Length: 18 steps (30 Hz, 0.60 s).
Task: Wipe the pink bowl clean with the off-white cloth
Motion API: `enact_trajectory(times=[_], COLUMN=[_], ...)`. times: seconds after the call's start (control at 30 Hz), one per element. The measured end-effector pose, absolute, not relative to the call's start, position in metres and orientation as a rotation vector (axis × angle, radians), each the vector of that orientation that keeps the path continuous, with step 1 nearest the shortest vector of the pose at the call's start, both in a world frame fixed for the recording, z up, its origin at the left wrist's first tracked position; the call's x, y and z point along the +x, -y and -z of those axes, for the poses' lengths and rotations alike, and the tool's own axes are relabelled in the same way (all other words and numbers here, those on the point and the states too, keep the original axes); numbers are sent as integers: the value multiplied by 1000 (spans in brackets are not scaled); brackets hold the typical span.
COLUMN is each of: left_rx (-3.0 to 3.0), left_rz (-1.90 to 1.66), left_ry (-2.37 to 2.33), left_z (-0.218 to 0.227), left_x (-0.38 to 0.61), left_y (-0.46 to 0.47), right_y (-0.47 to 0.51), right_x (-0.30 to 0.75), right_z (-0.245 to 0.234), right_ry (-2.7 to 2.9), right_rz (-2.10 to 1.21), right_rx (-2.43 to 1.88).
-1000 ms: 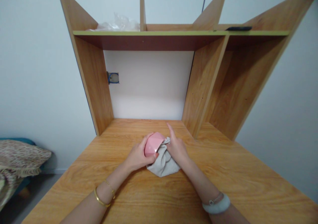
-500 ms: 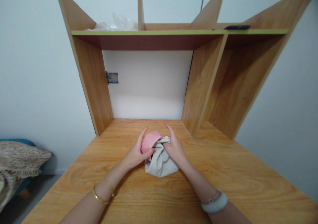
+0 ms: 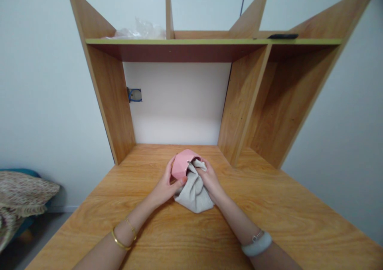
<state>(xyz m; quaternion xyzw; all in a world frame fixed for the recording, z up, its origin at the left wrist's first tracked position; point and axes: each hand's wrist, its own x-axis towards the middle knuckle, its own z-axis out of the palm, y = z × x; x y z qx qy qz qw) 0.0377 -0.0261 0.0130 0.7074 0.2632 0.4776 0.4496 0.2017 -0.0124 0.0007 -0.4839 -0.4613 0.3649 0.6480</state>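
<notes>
A pink faceted bowl-like vessel [image 3: 182, 163] is tipped on its side above the desk, its dark opening turned to the right and toward me. My left hand [image 3: 169, 184] grips it from the left, thumb near the rim. A light grey cloth [image 3: 195, 192] hangs from the opening, with its lower part reaching down toward the desktop. My right hand [image 3: 208, 178] is closed on the upper part of the cloth at the mouth of the vessel. Some of its fingers are hidden behind the cloth and rim.
The wooden desk [image 3: 167, 238] carries a shelf unit [image 3: 245, 114] at its back. On the upper shelf lie a clear plastic bag [image 3: 140, 30] and a flat black object [image 3: 283, 36]. An open wall socket box [image 3: 135, 95] shows behind. A patterned blanket [image 3: 24, 194] is at left.
The pink vessel has turned and lifted slightly, so its opening shows more. My right hand's fingers have closed in toward the rim with the cloth.
</notes>
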Motion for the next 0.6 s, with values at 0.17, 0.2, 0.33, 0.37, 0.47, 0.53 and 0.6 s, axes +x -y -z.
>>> enact_trajectory(times=[0.17, 0.2, 0.33, 0.37, 0.47, 0.53, 0.6], left_rx=[1806, 1823, 1896, 1915, 1964, 1999, 2050], left_rz=[-1232, -1247, -1271, -1267, -1254, -1241, -1201], left_ry=[-752, -777, -849, -858, -878, -889, -886], left_z=[-8, -7, -8, -9, -14, -17, -19], left_x=[37, 37, 36, 35, 34, 32, 30], left_y=[20, 19, 19, 20, 22, 24, 27], right_y=[13, 12, 8, 7, 11, 15, 20], right_x=[196, 196, 197, 198, 201, 202, 203], right_z=[3, 4, 9, 9, 7, 4, -1], right_ry=[976, 984, 1114, 1167, 1328, 1409, 1471], right_rz=[-920, -915, -757, -695, -500, -377, -290], right_rx=[-1137, -1154, -1271, -1306, -1400, -1466, -1539])
